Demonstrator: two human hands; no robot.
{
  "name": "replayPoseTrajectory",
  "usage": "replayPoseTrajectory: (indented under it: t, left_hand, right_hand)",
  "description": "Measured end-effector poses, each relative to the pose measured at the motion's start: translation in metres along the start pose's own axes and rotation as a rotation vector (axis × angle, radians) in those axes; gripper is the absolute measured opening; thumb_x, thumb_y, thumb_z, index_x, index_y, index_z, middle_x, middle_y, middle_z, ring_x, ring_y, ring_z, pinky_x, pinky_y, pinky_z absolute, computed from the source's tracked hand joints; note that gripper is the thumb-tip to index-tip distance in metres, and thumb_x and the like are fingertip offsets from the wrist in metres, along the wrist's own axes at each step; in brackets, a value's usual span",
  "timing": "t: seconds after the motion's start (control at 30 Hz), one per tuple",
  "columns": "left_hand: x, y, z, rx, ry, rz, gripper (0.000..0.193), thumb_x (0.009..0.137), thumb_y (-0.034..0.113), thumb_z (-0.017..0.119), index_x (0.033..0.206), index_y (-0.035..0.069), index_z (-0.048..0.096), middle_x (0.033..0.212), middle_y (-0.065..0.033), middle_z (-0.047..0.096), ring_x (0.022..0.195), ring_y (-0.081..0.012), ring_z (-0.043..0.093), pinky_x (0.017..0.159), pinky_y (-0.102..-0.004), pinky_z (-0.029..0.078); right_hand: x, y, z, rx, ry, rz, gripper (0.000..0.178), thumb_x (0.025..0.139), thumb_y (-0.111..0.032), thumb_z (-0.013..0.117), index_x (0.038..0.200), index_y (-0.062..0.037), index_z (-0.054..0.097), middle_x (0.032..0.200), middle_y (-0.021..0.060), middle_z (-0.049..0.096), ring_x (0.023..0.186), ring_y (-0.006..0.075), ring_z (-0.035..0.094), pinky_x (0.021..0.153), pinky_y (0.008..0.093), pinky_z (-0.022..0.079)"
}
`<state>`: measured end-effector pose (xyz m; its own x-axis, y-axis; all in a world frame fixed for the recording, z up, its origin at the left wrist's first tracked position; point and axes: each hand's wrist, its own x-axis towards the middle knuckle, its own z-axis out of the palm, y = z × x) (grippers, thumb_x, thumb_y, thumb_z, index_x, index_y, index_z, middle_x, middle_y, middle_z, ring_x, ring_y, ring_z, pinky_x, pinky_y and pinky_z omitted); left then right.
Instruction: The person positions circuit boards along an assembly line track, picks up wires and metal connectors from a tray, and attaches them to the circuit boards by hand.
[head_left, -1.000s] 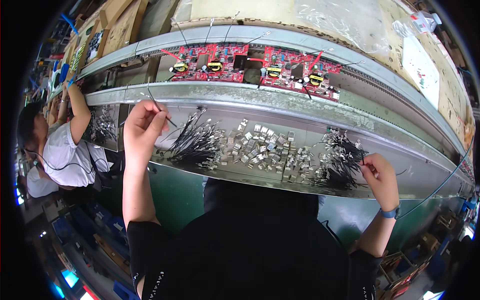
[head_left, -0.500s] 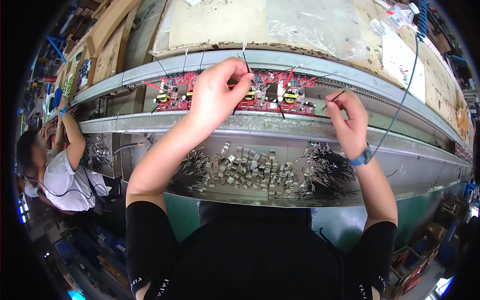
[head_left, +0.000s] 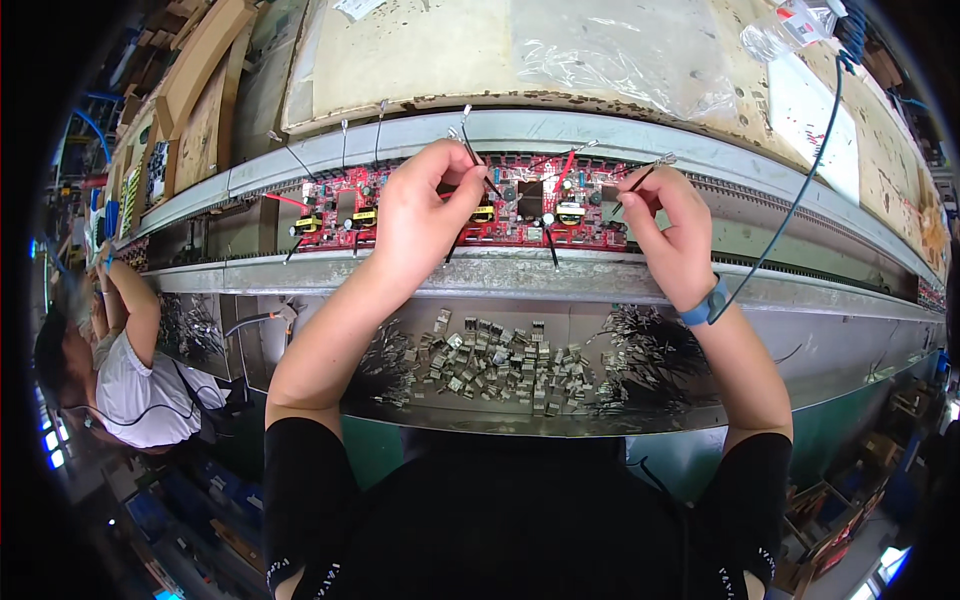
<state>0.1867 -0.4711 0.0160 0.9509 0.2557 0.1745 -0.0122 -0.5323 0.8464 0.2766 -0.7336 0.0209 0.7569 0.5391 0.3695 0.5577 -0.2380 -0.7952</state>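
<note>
Red circuit boards [head_left: 515, 232] with yellow-wrapped transformers [head_left: 570, 211] lie in a row between two metal rails. Over the middle of the row, my left hand [head_left: 418, 210] pinches a black wire [head_left: 489, 184] between thumb and fingertips. The wire's lower end reaches down to the board; whether it is seated there I cannot tell. My right hand [head_left: 678, 235], with a blue band at the wrist, is at the right end of the row, its thumb and fingers closed on another short black wire [head_left: 642, 182]. Several other wires with metal terminals stick up from the boards.
A metal tray [head_left: 560, 424] in front of me holds small silvery metal pieces [head_left: 490, 360] between heaps of black wires [head_left: 655, 345]. Behind the far rail [head_left: 540, 125] is a worn board with plastic film [head_left: 610, 50]. A blue cord [head_left: 815, 180] runs to my right wrist. A co-worker [head_left: 150, 390] works at left.
My right hand has moved left and slightly up with its wire, to the boards' right end. The boards sit slightly farther left in view. My left hand keeps its pinch.
</note>
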Motion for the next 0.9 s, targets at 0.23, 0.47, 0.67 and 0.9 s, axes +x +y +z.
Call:
replayPoseTrajectory:
  t: [0.23,0.47,0.67,0.9]
  left_hand:
    - [-0.001,-0.002,-0.002,-0.064,-0.054,-0.044,0.004,0.099,0.001,0.059,0.095,0.0,0.059,0.094,-0.007,0.071,0.084,-0.0105,0.067,0.077,-0.0252,0.054]
    - [-0.002,-0.006,0.004,-0.15,-0.031,-0.01,0.003,0.099,0.0,0.058,0.099,-0.002,0.061,0.098,-0.0083,0.072,0.087,-0.0105,0.067,0.081,-0.0254,0.054]
    - [-0.003,-0.01,0.005,-0.102,-0.04,0.003,0.004,0.099,0.0,0.059,0.098,-0.003,0.062,0.1,-0.0093,0.072,0.088,-0.0111,0.068,0.084,-0.0256,0.055]
    - [-0.001,-0.012,0.01,-0.175,0.037,0.013,0.005,0.094,0.002,0.066,0.091,-0.001,0.065,0.091,-0.0067,0.074,0.081,-0.0103,0.07,0.075,-0.0268,0.056]
  right_hand:
    - [0.001,0.004,0.002,0.031,-0.022,0.03,0.006,0.092,0.001,0.065,0.097,0.0011,0.062,0.095,0.006,0.067,0.071,0.0111,0.061,0.066,0.025,0.049]
    - [0.0,0.005,0.004,0.062,-0.017,0.078,0.007,0.09,-0.002,0.067,0.097,-0.0029,0.063,0.09,0.0056,0.064,0.075,0.0157,0.06,0.064,0.0283,0.047]
    - [0.0,0.004,0.004,0.071,-0.023,0.08,0.008,0.09,-0.001,0.066,0.097,-0.0025,0.064,0.091,0.0062,0.064,0.076,0.0159,0.06,0.064,0.028,0.048]
    - [0.0,0.005,0.004,0.058,-0.025,0.073,0.008,0.09,-0.001,0.066,0.098,-0.0023,0.064,0.092,0.0067,0.064,0.077,0.0163,0.061,0.064,0.028,0.049]
